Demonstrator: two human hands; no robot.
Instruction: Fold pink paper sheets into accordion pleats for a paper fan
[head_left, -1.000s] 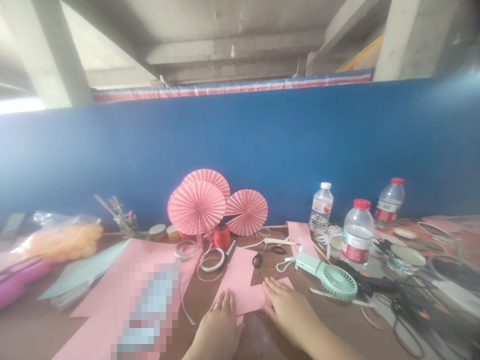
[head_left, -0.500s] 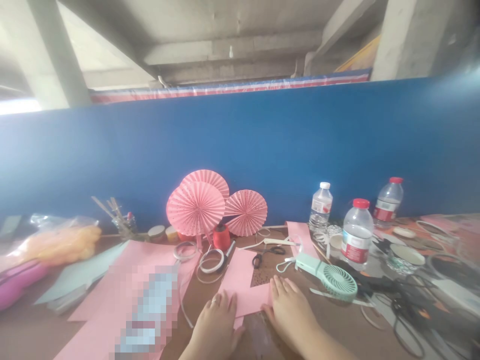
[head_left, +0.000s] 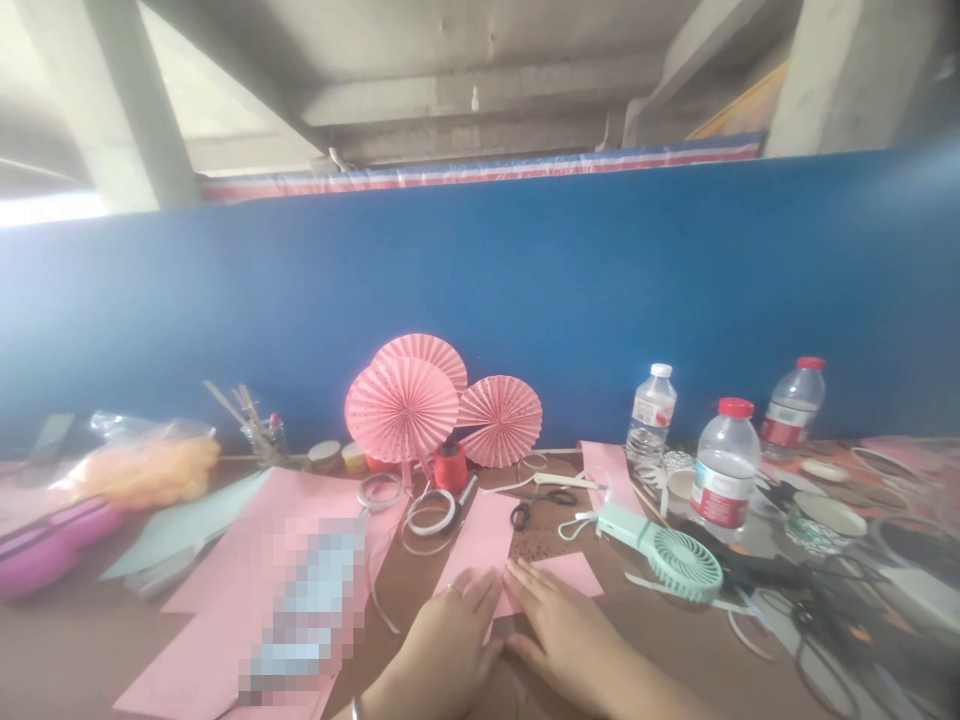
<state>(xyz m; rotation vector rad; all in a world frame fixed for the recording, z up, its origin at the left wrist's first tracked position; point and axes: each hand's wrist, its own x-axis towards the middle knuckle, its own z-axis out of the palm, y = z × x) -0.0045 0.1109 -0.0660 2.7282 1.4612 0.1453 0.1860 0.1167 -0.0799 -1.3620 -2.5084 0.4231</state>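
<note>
A pink paper strip (head_left: pixel 577 572) lies crosswise on the brown table, its right end showing beyond my right hand (head_left: pixel 551 615). That hand rests with fingers stretched out and pressing flat on the strip. My left hand (head_left: pixel 457 625), wearing a ring, lies palm down just beside it, its fingers extended over the paper; the fingertips of both hands nearly meet. A second pink strip (head_left: pixel 484 525) runs away from me under the left fingers. Black-handled scissors (head_left: pixel 544 507) lie beyond the hands. The middle of the crosswise strip is hidden under my hands.
Pleated pink paper fans (head_left: pixel 403 412) stand at the back by a red thread spool (head_left: pixel 451 467) and tape rolls (head_left: pixel 431 512). Large pink sheets (head_left: pixel 202 590) lie left. To the right are a mint handheld fan (head_left: pixel 679 562), water bottles (head_left: pixel 724 470) and cables (head_left: pixel 814 640).
My right hand has slid left along the crosswise paper strip to beside my left hand, uncovering the strip's right end. The camera view has shifted slightly.
</note>
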